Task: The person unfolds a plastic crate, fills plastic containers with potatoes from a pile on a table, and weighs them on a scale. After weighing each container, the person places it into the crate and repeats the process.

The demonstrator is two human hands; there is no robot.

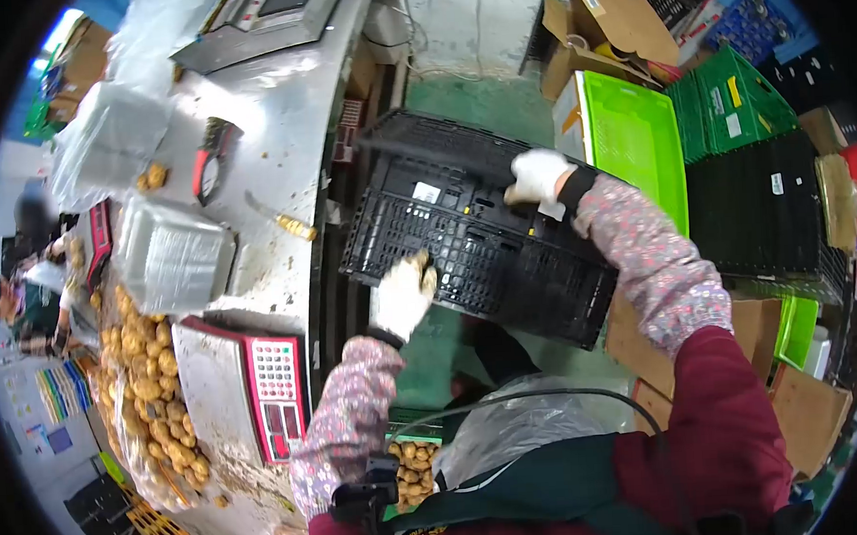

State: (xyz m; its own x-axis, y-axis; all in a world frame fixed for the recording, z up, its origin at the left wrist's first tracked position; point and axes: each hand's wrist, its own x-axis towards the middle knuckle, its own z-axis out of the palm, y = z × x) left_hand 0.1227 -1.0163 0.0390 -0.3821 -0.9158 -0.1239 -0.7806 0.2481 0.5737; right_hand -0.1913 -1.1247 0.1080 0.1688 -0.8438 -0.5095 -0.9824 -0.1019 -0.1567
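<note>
The black crate (pixel 467 256) is beyond the right long edge of the counter (pixel 275 203), over the green floor (pixel 483 98), lying at a slant; its left end is near that edge. White labels show on its lattice panels.

The white-gloved left hand (pixel 400 298) is at the crate's near side, fingers bent against it; whether they grip it cannot be told. The right hand (pixel 540 176), also gloved, is over the crate's far right part with its fingers curled in narrowly, a small white piece (pixel 551 210) just beside them. Whether they pinch anything is unclear.

On the counter, a yellow-handled knife (pixel 285 219) lies close to the right edge. Near that edge's lower stretch stands a red-and-white scale (pixel 251 388), with many potatoes (pixel 153 379) along the left edge beside it. Plastic-wrapped trays (pixel 174 254) and a red-and-black tool (pixel 214 161) lie farther up.

Right of the crate stand a bright green crate (pixel 635 145) and stacked black crates (pixel 760 207). At the far left, another person (pixel 42 297) is near the counter's left edge.
</note>
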